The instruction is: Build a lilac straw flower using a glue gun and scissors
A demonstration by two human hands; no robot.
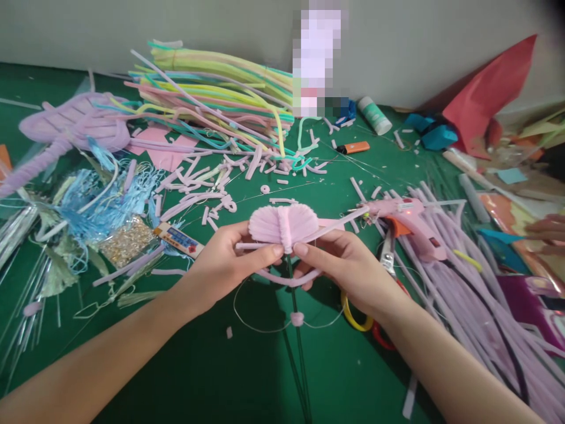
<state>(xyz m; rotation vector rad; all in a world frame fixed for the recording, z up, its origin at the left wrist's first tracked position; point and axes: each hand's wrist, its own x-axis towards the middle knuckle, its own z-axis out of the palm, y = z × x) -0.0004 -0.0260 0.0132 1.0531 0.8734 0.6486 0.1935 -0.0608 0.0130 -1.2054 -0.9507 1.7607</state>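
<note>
In the head view, a pale pink pipe-cleaner craft piece (304, 222) with two rounded, ribbed lobes and a wrapped middle is held up in front of me. My left hand (225, 253) is closed on its left side, thumb pressed near the base of the wrapped middle. Opposite it, my right hand (353, 265) pinches the right side, with a long pink pipe cleaner (339, 221) slanting up from its fingers. Below hang a curved pink strip, thin wire loops and dark green stems (298, 347) with a small pink knob (297, 318). Some fingertips are hidden behind the piece.
A glue gun (408, 221) lies right on pink pipe cleaners (445, 288), near scissors (356, 315). Bundled coloured pipe cleaners (212, 88), an orange lighter (355, 147) and cut scraps lie behind. Blue tassels (101, 188) and a beads bag (126, 240) are left. Another person's hand (547, 229) shows far right.
</note>
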